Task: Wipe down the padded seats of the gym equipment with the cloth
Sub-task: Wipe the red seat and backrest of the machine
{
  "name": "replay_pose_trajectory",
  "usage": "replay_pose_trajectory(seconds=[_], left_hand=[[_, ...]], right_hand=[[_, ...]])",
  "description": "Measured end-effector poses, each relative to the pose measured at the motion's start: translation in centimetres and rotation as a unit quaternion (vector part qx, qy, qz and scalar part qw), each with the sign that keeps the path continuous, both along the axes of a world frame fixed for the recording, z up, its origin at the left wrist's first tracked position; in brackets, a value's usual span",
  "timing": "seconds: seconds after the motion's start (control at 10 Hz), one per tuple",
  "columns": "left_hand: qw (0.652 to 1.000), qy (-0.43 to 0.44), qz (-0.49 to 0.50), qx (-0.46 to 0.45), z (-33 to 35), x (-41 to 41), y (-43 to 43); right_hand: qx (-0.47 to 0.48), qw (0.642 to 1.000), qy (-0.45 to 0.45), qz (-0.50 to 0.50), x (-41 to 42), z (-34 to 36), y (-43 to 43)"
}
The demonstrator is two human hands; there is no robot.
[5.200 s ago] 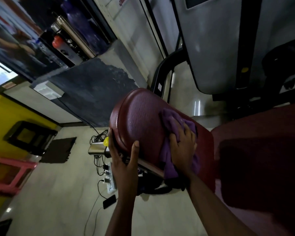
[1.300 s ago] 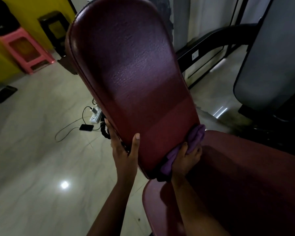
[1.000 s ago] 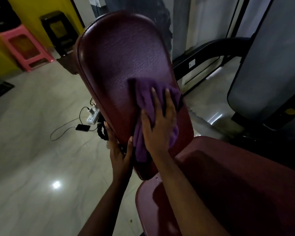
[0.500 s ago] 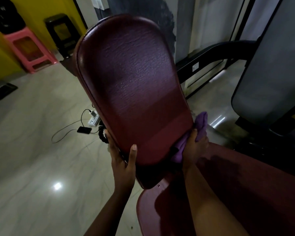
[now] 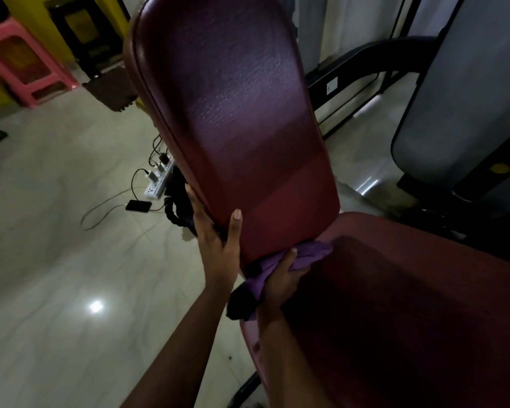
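The pale floor [image 5: 56,290] was shiny, with one bright spot of light on it. A white power strip [image 5: 158,179] lay on the floor with plugs in it. A black phone [image 5: 138,205] lay just beside it, on a thin cable. Far off, a pink plastic stool [image 5: 21,63] stood by the yellow wall [image 5: 33,13], with a black stool [image 5: 83,30] near it. On the right stood a big grey pad [image 5: 454,98], and a black frame bar [image 5: 365,57] ran behind. The tall dark red back pad [image 5: 233,128] stood tilted in the middle. It hid part of the floor and most of a black coiled thing [image 5: 177,213] behind it. The dark red seat pad [image 5: 409,304] lay low on the right, right under the back pad's bottom end. The left hand [image 5: 215,245] held the back pad's lower left edge. Its thumb lay flat on the front, and its fingers went round the back, mostly hidden. The right hand [image 5: 280,281] gripped the purple cloth [image 5: 306,254] in a bunch. It pushed the cloth into the gap where the back pad met the seat pad. Both bare arms came up from the bottom, side by side.
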State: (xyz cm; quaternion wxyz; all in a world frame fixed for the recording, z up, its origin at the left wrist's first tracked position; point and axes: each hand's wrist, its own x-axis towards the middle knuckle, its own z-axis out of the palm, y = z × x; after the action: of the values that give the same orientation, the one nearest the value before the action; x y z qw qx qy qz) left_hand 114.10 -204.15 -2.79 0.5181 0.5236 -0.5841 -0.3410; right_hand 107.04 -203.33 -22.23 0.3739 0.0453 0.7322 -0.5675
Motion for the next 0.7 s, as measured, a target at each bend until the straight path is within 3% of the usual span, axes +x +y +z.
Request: replay_pose_trajectory(seconds=[0.1, 0.2, 0.3, 0.4, 0.5, 0.7], left_hand=[[0.998, -0.052, -0.017, -0.023, -0.3, 1.3, -0.2], [0.998, -0.043, -0.038, -0.007, -0.5, 1.7, 0.2], [0.998, -0.051, -0.043, 0.01, -0.7, 2.0, 0.8], [0.998, -0.06, -0.031, 0.007, -1.2, 1.6, 1.2], [0.998, -0.061, -0.023, 0.011, -2.2, 1.3, 2.0], [0.998, -0.058, -0.03, 0.014, -3.1, 1.5, 2.0]], right_hand=[[-0.016, 0.984, 0.153, 0.09, 1.2, 8.8, 5.0], [-0.027, 0.954, 0.242, 0.176, -2.3, 11.6, 7.2], [0.098, 0.844, 0.454, 0.27, -9.7, 12.7, 8.3], [0.225, 0.778, 0.491, 0.321, -12.9, 11.2, 7.8], [0.255, 0.672, 0.527, 0.453, -13.7, 7.5, 6.4], [0.241, 0.539, 0.559, 0.582, -11.8, 5.4, 3.3]])
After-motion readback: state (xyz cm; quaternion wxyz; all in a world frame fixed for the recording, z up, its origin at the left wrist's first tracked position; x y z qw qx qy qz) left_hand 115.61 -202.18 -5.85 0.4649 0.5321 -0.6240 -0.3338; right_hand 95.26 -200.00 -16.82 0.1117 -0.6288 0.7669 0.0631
